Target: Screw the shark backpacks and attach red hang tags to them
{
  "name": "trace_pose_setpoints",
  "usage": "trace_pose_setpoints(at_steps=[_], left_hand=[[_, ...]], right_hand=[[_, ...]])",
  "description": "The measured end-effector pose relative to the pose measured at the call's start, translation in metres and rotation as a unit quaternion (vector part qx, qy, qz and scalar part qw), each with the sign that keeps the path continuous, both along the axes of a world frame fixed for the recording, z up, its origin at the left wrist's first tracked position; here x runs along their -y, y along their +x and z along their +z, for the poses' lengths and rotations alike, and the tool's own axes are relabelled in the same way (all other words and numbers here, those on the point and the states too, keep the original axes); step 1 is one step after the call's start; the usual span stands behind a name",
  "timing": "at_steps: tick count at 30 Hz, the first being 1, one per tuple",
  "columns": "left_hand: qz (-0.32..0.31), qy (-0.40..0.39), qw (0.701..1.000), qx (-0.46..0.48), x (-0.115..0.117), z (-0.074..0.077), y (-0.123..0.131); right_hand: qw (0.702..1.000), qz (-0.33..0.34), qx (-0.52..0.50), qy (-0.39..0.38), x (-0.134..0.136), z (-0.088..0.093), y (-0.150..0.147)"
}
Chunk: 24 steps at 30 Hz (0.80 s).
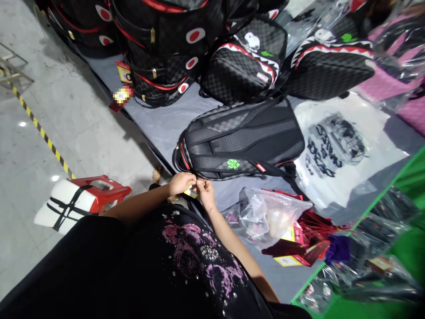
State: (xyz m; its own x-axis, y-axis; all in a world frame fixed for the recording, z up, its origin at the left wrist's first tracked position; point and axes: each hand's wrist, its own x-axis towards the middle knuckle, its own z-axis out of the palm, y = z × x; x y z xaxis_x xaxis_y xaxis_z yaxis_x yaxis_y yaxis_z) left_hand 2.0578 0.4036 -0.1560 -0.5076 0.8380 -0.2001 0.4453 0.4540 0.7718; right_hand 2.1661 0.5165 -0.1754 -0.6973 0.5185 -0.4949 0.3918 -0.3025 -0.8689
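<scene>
A black checkered backpack [245,137] lies with its straps up on the grey-covered table [156,119], its top handle end towards the table's edge. Just below that end, my left hand [182,183] and my right hand [205,190] meet with fingers pinched. Between and under them hangs a small tag with a yellow border [191,191]. Whatever thin piece the fingertips pinch is too small to make out. Both hands are close to the backpack's lower edge near the handle.
Stacked black backpacks [166,57] stand at the back, beside shark-mouth bags [245,62]. A clear plastic bag [268,215] and red tags [308,235] lie to the right. A printed plastic bag [338,150] is farther right. A red stool [108,190] stands on the floor at left.
</scene>
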Motion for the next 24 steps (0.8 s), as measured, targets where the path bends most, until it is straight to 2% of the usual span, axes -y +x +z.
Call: trace_pose_setpoints(at_steps=[24], left_hand=[[0.027, -0.017, 0.999, 0.011, -0.0018, 0.0004, 0.0034]], right_hand=[[1.000, -0.029, 0.002, -0.010, -0.0005, 0.0023, 0.0018]])
